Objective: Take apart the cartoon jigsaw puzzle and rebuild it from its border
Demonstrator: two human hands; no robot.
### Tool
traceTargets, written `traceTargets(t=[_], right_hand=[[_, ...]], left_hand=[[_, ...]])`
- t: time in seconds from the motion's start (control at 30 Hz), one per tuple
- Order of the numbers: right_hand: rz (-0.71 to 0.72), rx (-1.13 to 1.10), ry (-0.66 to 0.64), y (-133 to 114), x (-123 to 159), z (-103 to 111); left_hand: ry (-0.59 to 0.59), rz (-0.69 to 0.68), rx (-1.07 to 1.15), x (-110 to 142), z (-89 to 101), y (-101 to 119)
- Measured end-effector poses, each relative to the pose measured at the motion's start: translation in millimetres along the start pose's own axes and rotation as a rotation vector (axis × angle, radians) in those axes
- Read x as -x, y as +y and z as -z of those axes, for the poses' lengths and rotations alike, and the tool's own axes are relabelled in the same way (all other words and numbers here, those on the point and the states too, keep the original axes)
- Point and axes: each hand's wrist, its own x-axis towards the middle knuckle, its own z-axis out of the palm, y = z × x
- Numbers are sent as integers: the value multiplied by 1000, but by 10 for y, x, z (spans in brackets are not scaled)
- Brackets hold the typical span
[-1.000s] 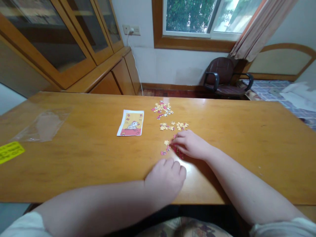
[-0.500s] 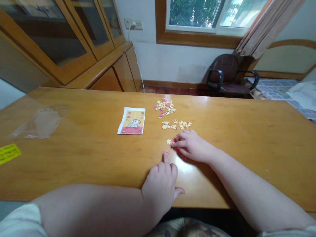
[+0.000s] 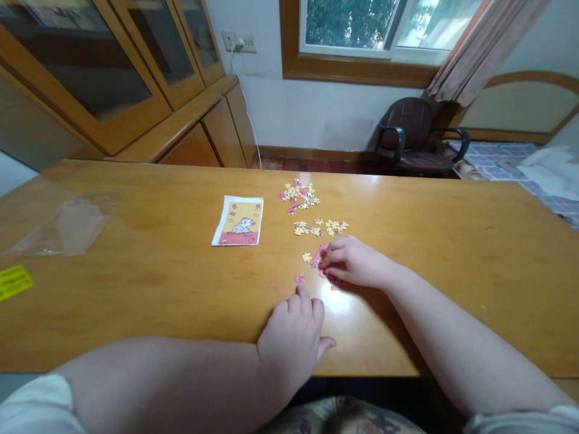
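My left hand (image 3: 294, 331) rests low over the table, index finger pointing forward and thumb out to the side; it holds nothing. Just beyond that fingertip lies a small pink jigsaw piece (image 3: 300, 278). My right hand (image 3: 353, 260) is curled down over a little pile of pink jigsaw pieces (image 3: 317, 256), its fingertips in among them; its fingers partly hide which piece they grip. A single yellow piece (image 3: 307, 257) sits left of this pile. Farther back are a row of mostly yellow pieces (image 3: 335, 227) and a larger mixed heap (image 3: 301, 193).
A picture card (image 3: 238, 222) with a white animal on yellow and pink lies left of the pieces. Farther left are a clear plastic bag (image 3: 79, 220) and a yellow label (image 3: 15, 282). Beyond the wooden table (image 3: 181, 289) stand a glass-door cabinet (image 3: 104, 120) and an office chair (image 3: 409, 132).
My right hand's fingers have curled in and drawn slightly right, uncovering more pink pieces. My left fingertip has come off the single pink piece. The view has shifted slightly.
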Motion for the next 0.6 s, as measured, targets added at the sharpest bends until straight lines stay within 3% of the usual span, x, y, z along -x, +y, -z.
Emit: traceTargets(t=[0.4, 0.6], right_hand=[[43, 28, -12, 17, -6, -71], [-10, -3, -39, -28, -25, -48]], left_hand=[[-99, 19, -1, -3, 91, 30], [-128, 4, 10, 19, 87, 40]])
